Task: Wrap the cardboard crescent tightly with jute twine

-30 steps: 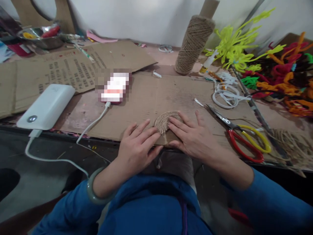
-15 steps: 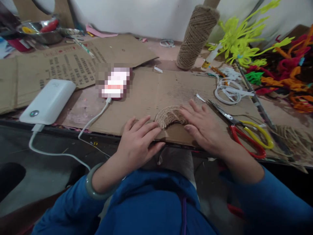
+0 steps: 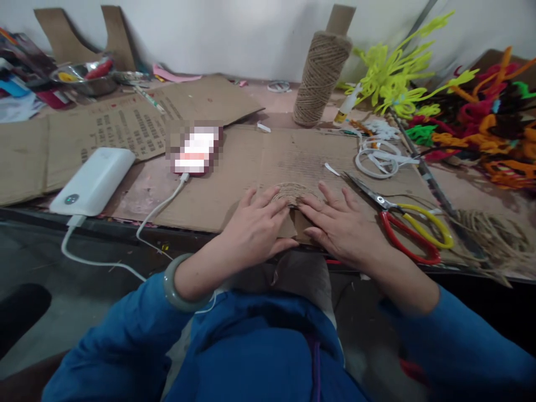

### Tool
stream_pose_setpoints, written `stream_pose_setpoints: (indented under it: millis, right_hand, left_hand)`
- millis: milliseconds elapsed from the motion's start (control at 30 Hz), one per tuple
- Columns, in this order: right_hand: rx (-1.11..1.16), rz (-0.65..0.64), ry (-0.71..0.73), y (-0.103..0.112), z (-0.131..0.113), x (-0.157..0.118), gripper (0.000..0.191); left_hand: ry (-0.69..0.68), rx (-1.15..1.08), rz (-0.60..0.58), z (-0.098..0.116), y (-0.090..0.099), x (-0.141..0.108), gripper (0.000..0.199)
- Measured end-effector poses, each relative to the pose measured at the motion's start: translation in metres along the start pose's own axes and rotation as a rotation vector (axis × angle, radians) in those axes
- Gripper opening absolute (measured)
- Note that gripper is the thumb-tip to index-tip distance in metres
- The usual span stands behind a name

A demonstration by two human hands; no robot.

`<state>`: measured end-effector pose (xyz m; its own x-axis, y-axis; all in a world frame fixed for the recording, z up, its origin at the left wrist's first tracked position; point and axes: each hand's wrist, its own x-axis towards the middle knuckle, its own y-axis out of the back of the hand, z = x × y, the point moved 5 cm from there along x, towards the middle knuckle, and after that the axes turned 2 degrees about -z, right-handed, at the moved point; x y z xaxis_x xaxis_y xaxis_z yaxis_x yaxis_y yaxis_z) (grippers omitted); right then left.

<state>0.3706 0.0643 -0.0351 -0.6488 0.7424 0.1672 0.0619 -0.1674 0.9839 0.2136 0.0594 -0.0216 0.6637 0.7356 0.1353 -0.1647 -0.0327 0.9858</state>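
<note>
A curved arch of coiled twine (image 3: 290, 191) lies flat on the brown cardboard sheet (image 3: 243, 162) near the table's front edge. My left hand (image 3: 256, 228) rests over the arch's left part, fingers spread and fingertips on the twine. Over its right part lies my right hand (image 3: 341, 226), also with fingers apart, pressing flat. Both hands hide the two ends of the arch. Just right of my right hand are scissors (image 3: 381, 200) with one red and one yellow handle, their blades slightly apart.
Behind stands a twine spool (image 3: 322, 78) beside a small glue bottle (image 3: 347, 106). White strip coils (image 3: 377, 159), colourful fuzzy stems (image 3: 481, 128) and loose twine (image 3: 494, 234) lie right. A phone (image 3: 196, 149) and white power bank (image 3: 92, 180), both cabled, are left.
My left hand has moved right onto the twine arch, and my right hand has come closer to it, covering more of the arch. The camera view has shifted slightly.
</note>
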Motion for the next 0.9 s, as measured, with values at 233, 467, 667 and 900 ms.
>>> stream_pose_setpoints:
  millis: [233, 467, 667, 900]
  right_hand:
    - [-0.004, 0.059, 0.067, -0.001, 0.000, 0.000, 0.046]
    - [0.147, 0.076, 0.029, 0.000, 0.011, 0.004, 0.036]
    - [0.223, 0.245, -0.015, 0.010, 0.017, 0.017, 0.015]
    - [0.106, 0.175, -0.022, 0.008, 0.011, 0.029, 0.008]
  left_hand:
    - [0.017, -0.025, -0.003, -0.004, -0.006, 0.001, 0.062]
    - [0.012, -0.028, 0.037, -0.006, -0.009, 0.001, 0.060]
    - [0.004, -0.028, 0.073, -0.005, -0.008, 0.000, 0.060]
    - [0.021, -0.052, 0.036, -0.005, -0.009, 0.002, 0.061]
